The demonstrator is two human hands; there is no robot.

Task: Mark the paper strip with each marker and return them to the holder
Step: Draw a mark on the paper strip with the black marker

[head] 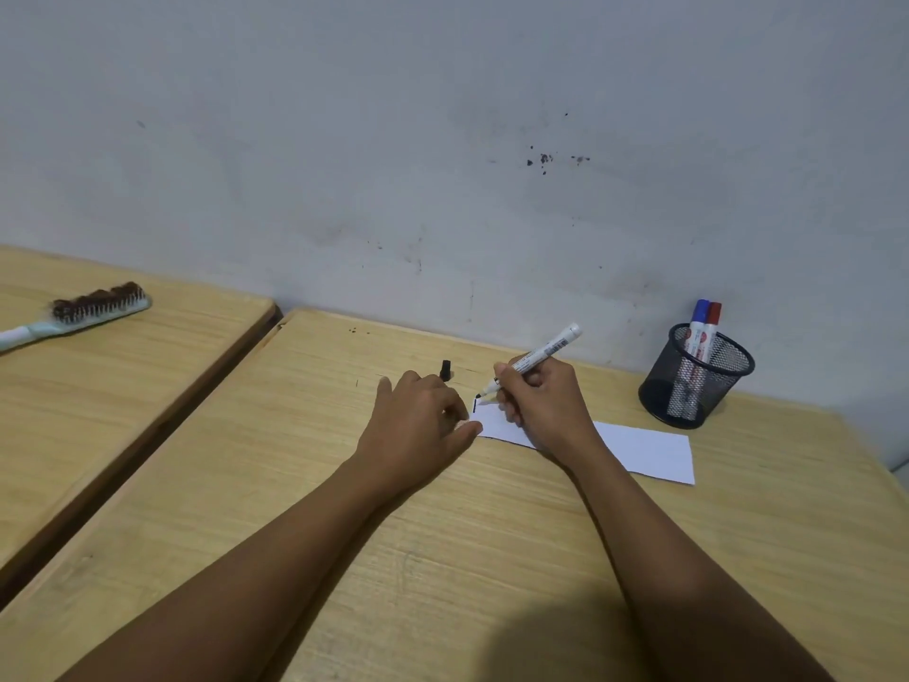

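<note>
A white paper strip (644,450) lies flat on the wooden table (442,558). My right hand (546,401) grips an uncapped white marker (541,354), its black tip touching the strip's left end, where a short black mark shows. My left hand (418,420) rests on the table with its fingertips pressing the strip's left edge. The marker's black cap (446,370) stands on the table just beyond my left hand. A black mesh holder (696,381) stands at the right near the wall, with a blue-capped marker (698,332) and a red-capped marker (712,337) upright in it.
A second wooden table (98,411) adjoins on the left with a dark gap between them. A hairbrush (83,312) with a pale handle lies on it. A stained grey wall (442,164) runs directly behind both tables.
</note>
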